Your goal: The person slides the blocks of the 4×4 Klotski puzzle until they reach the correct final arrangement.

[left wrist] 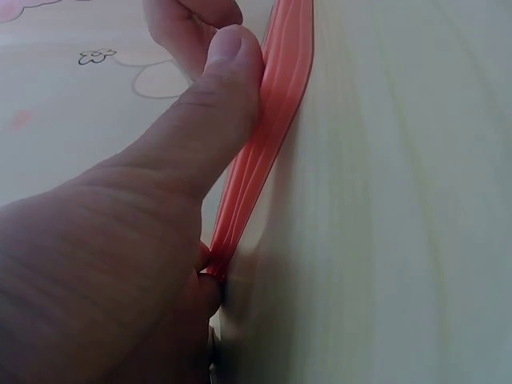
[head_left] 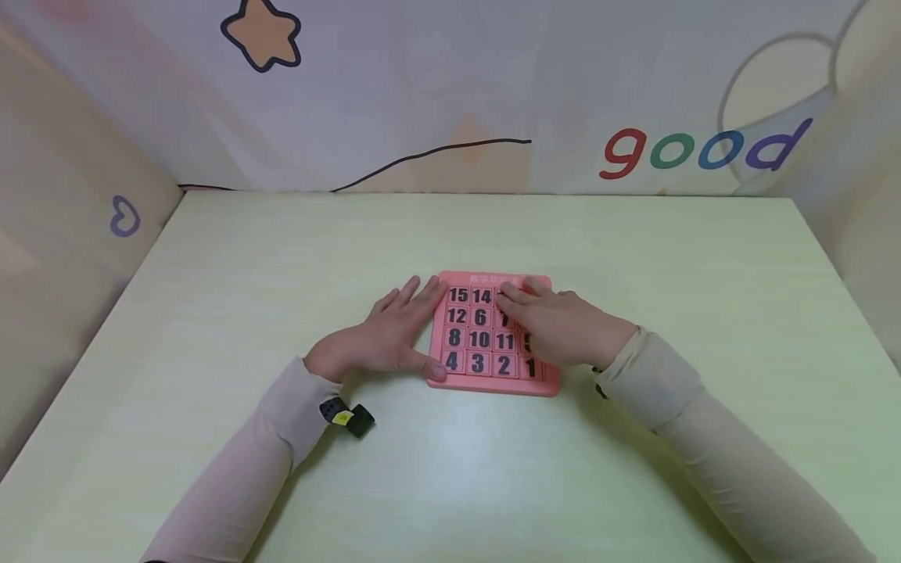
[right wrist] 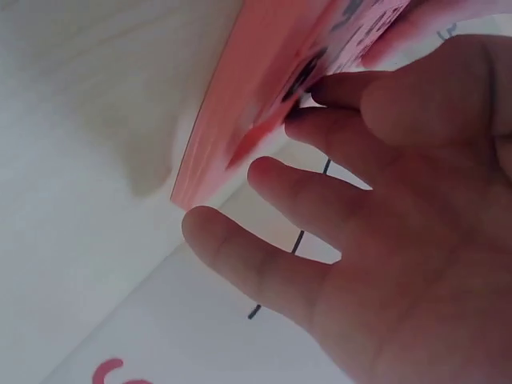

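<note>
A pink number sliding puzzle (head_left: 493,384) with black-numbered tiles lies flat on the table in the head view. My left hand (head_left: 383,336) is spread along its left side, the thumb (head_left: 431,366) on the lower left corner and a fingertip by the upper left corner. In the left wrist view that thumb lies against the puzzle's pink side (left wrist: 276,96). My right hand (head_left: 566,327) reaches over the right side with extended fingers, fingertips on the upper tiles. It hides several tiles in the right columns. The right wrist view shows its fingers (right wrist: 292,192) fanned beside the pink frame (right wrist: 220,120).
The pale green table (head_left: 450,485) extends around the puzzle on all sides. Behind it stands a light printed wall panel (head_left: 422,94) with a star and the word "good". Side panels (head_left: 63,258) flank the table. A black strap device (head_left: 346,417) is on the left wrist.
</note>
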Motion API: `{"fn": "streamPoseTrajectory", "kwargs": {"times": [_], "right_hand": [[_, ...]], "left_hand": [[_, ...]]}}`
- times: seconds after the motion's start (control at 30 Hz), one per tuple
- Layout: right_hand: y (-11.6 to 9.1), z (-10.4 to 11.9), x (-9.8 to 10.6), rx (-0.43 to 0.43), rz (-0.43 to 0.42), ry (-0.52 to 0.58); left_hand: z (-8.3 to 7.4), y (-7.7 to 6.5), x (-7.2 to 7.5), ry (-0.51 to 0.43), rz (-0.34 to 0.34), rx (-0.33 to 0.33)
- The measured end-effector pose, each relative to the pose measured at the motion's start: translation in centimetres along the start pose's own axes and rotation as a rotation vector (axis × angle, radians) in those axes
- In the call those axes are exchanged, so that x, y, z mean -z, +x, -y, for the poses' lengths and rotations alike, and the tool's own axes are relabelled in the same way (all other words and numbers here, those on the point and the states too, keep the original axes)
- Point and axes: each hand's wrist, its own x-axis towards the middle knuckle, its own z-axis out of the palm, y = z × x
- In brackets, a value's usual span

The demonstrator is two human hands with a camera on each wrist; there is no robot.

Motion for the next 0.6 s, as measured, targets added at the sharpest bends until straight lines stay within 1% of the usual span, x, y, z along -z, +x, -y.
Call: {"fn": "streamPoseTrajectory", "kwargs": {"times": [0.17,0.3,0.4,0.5,0.6], "right_hand": [[-1.0,-0.1,0.5,-0.078,0.007,-0.057],[-1.5,-0.2,1.0,-0.120,-0.012,-0.105],[-1.3,0.2,1.1,-0.099,-0.049,-0.099],[-0.3,1.0,0.9,-0.026,-0.083,-0.096],[1.0,2.0,0.8,0.024,-0.085,-0.099]], "left_hand": [[0.0,-0.1,0.0,0.003,-0.006,0.008],[0.0,-0.2,0.0,0.004,-0.007,0.001],[0.0,-0.1,0.0,0.007,-0.003,-0.006],[-0.1,0.0,0.1,0.015,0.004,-0.006],[0.0,0.0,0.1,0.021,0.005,-0.005]]}}
